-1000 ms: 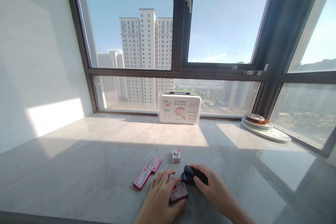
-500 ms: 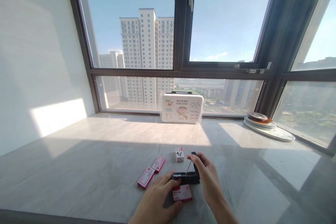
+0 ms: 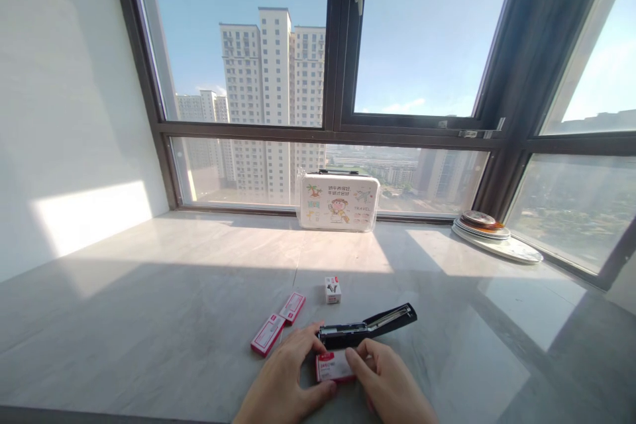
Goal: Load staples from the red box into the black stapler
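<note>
Stapler (image 3: 344, 336) just beyond red-white box (image 3: 332, 367), small carton (image 3: 332, 290) behind, left hand (image 3: 285, 379) spread, right hand (image 3: 388, 379) with grip unclear

Upper-floor room, window (image 3: 340, 46) facing towers (image 3: 275, 73)

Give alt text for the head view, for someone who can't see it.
A right hand touches a red-and-white box, the left hand alongside it, on a grey counter, with an opened black stapler beyond. Two pink boxes and a small white box sit nearby; a white case stands by the window.
</note>
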`<state>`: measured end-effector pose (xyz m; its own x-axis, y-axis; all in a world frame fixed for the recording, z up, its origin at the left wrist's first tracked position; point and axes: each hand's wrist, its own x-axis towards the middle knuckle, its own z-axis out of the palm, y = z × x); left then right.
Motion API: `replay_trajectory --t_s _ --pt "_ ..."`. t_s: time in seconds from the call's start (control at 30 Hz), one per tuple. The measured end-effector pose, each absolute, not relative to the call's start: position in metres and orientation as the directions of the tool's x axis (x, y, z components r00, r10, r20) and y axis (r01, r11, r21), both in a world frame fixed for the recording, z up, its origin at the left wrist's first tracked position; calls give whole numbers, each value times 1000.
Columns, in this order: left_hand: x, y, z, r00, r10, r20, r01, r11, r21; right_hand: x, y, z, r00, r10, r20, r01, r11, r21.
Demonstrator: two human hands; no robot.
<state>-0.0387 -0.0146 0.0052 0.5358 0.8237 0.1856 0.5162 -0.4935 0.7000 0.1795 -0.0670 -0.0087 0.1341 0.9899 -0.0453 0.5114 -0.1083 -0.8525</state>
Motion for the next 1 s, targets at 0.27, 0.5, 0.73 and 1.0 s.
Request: replay_trajectory --t_s 0.27,0.5,0.73,1.0 --pt "-43 -13 1 519 836 178 519 -473 712 211 -68 -12 225 974 -24 600 -158 -784" --pt "-40 -12 -9 505 828 244 518 -517 682 179 -58 18 107 985 134 644 34 -764" --pt "-37 -10 -2 513 826 231 511 -511 691 138 -34 6 120 992 39 442 -18 -897" --pt "-40 -12 0 498 844 200 520 -475 710 139 -38 8 197 978 70 555 -52 -830"
